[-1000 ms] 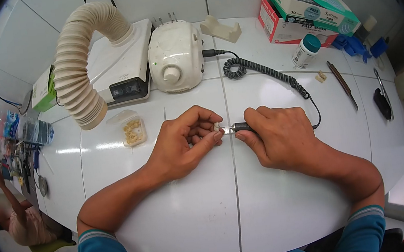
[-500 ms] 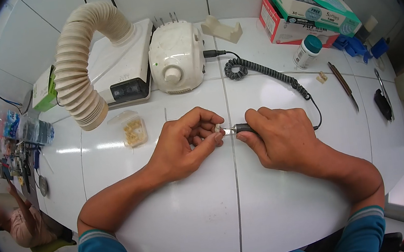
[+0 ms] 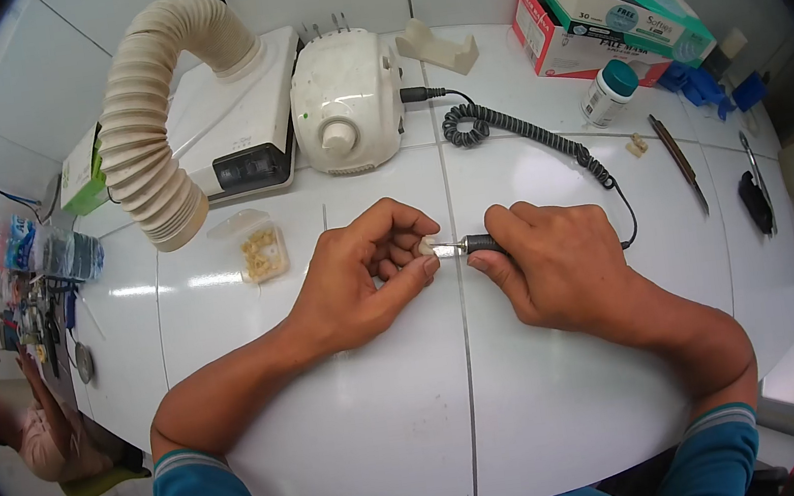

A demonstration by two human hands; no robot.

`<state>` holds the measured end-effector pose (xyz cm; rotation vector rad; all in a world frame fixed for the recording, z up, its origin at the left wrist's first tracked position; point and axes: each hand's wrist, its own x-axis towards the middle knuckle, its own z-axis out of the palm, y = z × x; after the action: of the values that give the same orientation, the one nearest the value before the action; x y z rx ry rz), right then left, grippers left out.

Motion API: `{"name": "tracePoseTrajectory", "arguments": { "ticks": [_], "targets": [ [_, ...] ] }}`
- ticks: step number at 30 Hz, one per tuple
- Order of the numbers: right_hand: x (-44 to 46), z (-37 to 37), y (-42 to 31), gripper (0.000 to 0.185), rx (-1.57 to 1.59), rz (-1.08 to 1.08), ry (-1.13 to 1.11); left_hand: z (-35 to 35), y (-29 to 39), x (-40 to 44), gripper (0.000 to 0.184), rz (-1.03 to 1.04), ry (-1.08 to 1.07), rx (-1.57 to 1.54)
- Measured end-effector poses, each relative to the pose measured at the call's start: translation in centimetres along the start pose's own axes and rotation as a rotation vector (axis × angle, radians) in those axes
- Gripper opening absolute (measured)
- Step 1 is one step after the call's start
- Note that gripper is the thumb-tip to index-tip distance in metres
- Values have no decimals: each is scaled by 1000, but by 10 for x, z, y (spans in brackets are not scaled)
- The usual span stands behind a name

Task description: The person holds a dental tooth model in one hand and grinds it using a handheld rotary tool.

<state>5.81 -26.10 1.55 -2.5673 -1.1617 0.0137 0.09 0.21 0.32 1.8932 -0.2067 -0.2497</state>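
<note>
Between the thumb and fingers of my left hand [image 3: 357,271] is a small off-white dental piece [image 3: 426,245], its exact shape partly hidden by the fingertips. My right hand [image 3: 557,263] grips a rotary handpiece [image 3: 484,243] with a dark body and a metal nose. The thin tip of the handpiece points left and meets or nearly meets the piece; contact is too small to tell. A coiled black cord [image 3: 543,149] runs from behind the right hand to a white control unit [image 3: 347,105] with a round knob.
A ribbed suction hose [image 3: 140,111] arches from a white box at back left. Below it lies an open clear case [image 3: 264,254] of yellowish pieces. Mask boxes [image 3: 620,7], a teal-capped bottle [image 3: 610,93] and a brown knife-like tool [image 3: 679,164] are at right. Another person [image 3: 53,434] sits far left.
The view has shifted slightly. Both hands keep their holds; the handpiece and the small piece remain close together with only slight movement.
</note>
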Motion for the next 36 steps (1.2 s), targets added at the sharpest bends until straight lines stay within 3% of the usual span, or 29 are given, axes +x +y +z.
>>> {"name": "tracePoseTrajectory", "arguments": {
  "ticks": [36],
  "targets": [
    [0, -2, -1, 36, -24, 0, -41, 0, 3, 1, 22, -96, -24, -139]
  ]
}}
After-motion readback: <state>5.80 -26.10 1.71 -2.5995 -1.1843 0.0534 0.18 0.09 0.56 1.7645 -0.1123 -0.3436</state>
